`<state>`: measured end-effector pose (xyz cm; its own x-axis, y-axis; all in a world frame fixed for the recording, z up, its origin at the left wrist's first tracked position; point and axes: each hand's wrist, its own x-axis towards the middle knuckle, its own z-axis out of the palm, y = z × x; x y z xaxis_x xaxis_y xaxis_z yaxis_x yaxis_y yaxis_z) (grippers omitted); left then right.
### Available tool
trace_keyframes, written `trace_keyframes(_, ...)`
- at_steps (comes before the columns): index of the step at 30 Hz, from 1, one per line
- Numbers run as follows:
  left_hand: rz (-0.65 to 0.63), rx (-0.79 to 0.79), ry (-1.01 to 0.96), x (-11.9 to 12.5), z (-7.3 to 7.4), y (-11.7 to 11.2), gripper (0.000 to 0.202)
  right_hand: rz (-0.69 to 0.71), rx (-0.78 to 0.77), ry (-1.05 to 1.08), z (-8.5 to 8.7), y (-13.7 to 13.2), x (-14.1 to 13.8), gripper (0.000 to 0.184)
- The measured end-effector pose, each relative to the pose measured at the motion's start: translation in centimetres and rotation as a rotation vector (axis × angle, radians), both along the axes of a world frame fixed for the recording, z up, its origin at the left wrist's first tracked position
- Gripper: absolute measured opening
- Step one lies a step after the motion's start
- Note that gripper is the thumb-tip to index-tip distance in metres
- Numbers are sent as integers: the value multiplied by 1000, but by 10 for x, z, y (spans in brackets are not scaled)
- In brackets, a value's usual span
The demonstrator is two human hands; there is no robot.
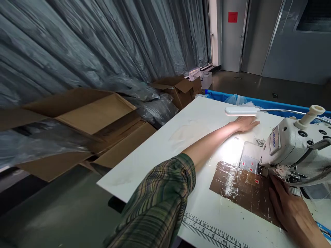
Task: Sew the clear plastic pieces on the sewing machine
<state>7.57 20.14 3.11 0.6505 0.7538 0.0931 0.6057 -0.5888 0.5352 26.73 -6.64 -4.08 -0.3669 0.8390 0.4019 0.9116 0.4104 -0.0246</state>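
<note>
My left arm, in a green plaid sleeve, reaches across the white table [160, 172]. My left hand [244, 124] rests near the far side beneath a white lamp [241, 111], fingers stretched out. No held thing shows there. My right hand [292, 205] lies flat beside the needle area of a white JUKI sewing machine [287, 144], its fingers extended along the right edge of a brown, tape-covered sheet [238, 189]. Small red marks show on the sheet and on the grey metal plate [249, 162] behind it. The machine head hides the tips of the right fingers.
A printed ruler strip [207, 229] runs along the table's near edge. Open cardboard boxes [95, 113] and plastic sheeting stand to the left. Behind the table is a blue-edged bin [219, 96] with sheer white material. A blue-handled tool [323, 229] lies at the right edge.
</note>
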Motion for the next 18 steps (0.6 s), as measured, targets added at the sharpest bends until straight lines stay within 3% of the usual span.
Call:
trace_keyframes(4,25,74,157,-8,-3,-10,59,-15,61,2,0,0,-2,38)
trace_keyframes(8,-177,305,153,-14,-6,-40,47,4,-20,-44,-5,2,6,37)
trace_keyframes(12,-332,360,232,-17,-12,-61,35,-2,-60,-2,-9,6,9,41)
trace_keyframes(15,-273,348,243,-29,-11,-64,40,-47,3,56,-11,8,3,44)
trace_keyframes(18,-140,332,234,-57,-4,-69,48,-68,37,91,-12,8,-3,45)
